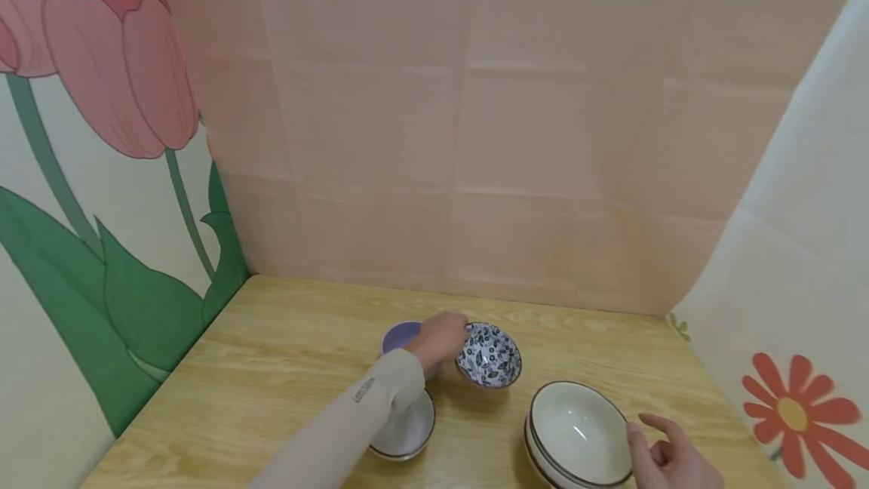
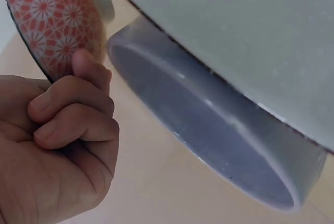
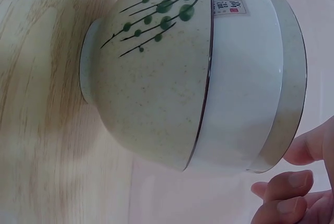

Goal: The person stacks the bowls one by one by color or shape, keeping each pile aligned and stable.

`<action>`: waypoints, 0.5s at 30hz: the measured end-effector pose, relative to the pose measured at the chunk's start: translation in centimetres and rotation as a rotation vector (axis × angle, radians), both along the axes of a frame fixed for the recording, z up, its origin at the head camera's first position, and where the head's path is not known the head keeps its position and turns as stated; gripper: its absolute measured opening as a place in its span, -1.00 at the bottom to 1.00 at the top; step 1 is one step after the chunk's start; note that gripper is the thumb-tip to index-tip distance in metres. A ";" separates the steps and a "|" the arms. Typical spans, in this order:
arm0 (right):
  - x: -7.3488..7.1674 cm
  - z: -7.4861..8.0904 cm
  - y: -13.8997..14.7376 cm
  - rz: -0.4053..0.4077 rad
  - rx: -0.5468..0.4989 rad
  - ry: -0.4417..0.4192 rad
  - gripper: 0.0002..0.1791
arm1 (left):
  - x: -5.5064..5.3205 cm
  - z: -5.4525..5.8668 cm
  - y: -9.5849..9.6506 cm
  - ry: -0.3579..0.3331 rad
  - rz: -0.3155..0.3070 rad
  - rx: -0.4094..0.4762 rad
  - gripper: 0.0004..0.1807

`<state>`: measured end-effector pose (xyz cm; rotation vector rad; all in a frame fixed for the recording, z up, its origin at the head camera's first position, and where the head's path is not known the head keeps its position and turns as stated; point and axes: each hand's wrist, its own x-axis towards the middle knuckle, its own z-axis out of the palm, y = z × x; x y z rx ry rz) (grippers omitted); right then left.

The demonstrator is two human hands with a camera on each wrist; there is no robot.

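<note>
My left hand [image 1: 441,339] pinches the rim of a tilted floral bowl [image 1: 490,355], dark-patterned inside. In the left wrist view, my left hand [image 2: 68,135] has curled fingers at that bowl's rim, and its outside [image 2: 52,20] shows white flowers on red. My right hand [image 1: 675,459] is beside a stack of bowls, its thumb at the rim of the cream top bowl [image 1: 580,432]. In the right wrist view, the stack has a cream bottom bowl [image 3: 151,93] with green dots, a white bowl [image 3: 242,78] and the top bowl; the right fingers [image 3: 287,203] are bent below the rim.
A purple bowl [image 1: 400,335] stands left of the floral bowl, partly behind my left hand. In front of it sits a pale bowl [image 1: 407,432] with a dark rim, partly under my sleeve. The wooden table [image 1: 292,368] meets a pink cloth backdrop [image 1: 462,134].
</note>
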<state>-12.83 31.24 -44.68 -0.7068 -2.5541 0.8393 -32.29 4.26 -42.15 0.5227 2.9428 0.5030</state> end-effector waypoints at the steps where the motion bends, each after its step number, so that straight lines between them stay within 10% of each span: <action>1: 0.0 0.0 -0.1 0.006 0.005 0.010 -0.43 | 0.0 0.1 -0.1 0.005 -0.004 0.011 -0.78; 15: 0.1 0.8 -1.1 0.021 0.069 0.106 -0.54 | 1.7 2.9 -2.5 0.059 0.012 0.110 -0.67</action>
